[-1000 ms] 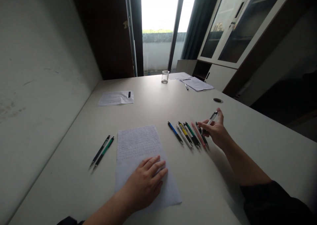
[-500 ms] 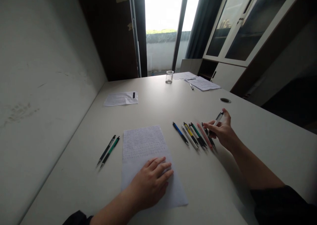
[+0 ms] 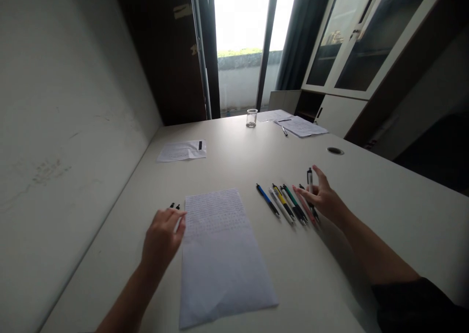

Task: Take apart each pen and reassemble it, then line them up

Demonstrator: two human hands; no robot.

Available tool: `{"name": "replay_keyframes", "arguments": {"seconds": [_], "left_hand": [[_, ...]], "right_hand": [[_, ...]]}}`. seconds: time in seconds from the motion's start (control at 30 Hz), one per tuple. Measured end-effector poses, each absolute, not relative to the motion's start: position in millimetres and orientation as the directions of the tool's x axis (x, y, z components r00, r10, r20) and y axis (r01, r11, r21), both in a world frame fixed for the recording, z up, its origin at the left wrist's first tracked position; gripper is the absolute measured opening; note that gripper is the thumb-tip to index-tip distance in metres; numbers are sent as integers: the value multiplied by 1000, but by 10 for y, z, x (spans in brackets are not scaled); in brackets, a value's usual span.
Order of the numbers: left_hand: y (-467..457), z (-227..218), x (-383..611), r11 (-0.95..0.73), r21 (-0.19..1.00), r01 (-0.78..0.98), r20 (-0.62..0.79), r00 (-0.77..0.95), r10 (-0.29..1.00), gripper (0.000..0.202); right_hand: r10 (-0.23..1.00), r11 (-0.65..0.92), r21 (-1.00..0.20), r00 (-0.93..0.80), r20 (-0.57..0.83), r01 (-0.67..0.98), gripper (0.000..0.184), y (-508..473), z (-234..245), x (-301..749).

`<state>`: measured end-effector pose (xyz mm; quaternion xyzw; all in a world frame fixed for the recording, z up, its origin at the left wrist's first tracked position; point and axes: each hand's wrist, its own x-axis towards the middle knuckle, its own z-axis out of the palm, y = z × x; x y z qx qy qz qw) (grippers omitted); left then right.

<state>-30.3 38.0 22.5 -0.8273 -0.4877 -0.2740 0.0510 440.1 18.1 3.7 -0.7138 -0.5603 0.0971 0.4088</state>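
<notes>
My left hand [image 3: 163,237] is over the left edge of the handwritten sheet of paper [image 3: 227,259], fingers stretched out and thumb apart, holding nothing. It hides most of two pens [image 3: 175,206], whose top ends show above it. My right hand [image 3: 324,196] is closed on a white pen with a black top [image 3: 309,177], held nearly upright. Beneath and beside it lies a row of pens: a blue pen [image 3: 268,201], a white pen [image 3: 282,206], a yellow-and-black pen [image 3: 283,200], a green pen [image 3: 293,202] and a pink pen [image 3: 304,205]. A dark pen lies partly behind my fingers.
A glass jar [image 3: 251,118] stands near the far table edge. Beside it are stacked papers [image 3: 302,126] and a pen [image 3: 284,131]. Another written sheet [image 3: 183,150] lies at the far left, near the wall [image 3: 73,127]. A round cable hole [image 3: 335,151] is at the right.
My left hand has lifted off the paper and moved left over the two pens. My right hand has shifted slightly left, and its pen is now more upright.
</notes>
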Motion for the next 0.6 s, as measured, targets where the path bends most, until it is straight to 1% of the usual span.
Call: {"name": "replay_keyframes", "arguments": {"seconds": [0.07, 0.17, 0.27, 0.37, 0.43, 0.5, 0.57, 0.6], "left_hand": [[512, 172, -608, -387, 135, 912, 466, 287, 837, 21], [618, 55, -900, -294, 128, 947, 339, 237, 910, 23], [662, -47, -974, -269, 154, 951, 258, 224, 940, 24], [684, -86, -950, -248, 195, 949, 218, 205, 954, 25], [684, -67, -931, -210, 225, 952, 209, 164, 964, 25], [665, -5, -915, -165, 268, 949, 234, 102, 967, 24], [626, 98, -886, -145, 353, 924, 296, 36, 955, 23], [599, 162, -863, -160, 411, 897, 320, 22, 947, 23]], "right_hand": [[924, -10, -580, 229, 306, 815, 82, 196, -11, 4412], [963, 40, -469, 91, 253, 882, 75, 220, -77, 4425], [972, 64, -392, 31, 231, 918, 71, 233, -104, 4425], [964, 86, -349, 11, 266, 933, 64, 227, -72, 4410], [948, 105, -337, 8, 318, 936, 59, 216, -31, 4388], [926, 123, -333, 12, 376, 935, 54, 204, 11, 4346], [903, 145, -338, 15, 429, 930, 49, 189, 48, 4265], [892, 162, -347, 13, 451, 924, 46, 179, 65, 4202]]}}
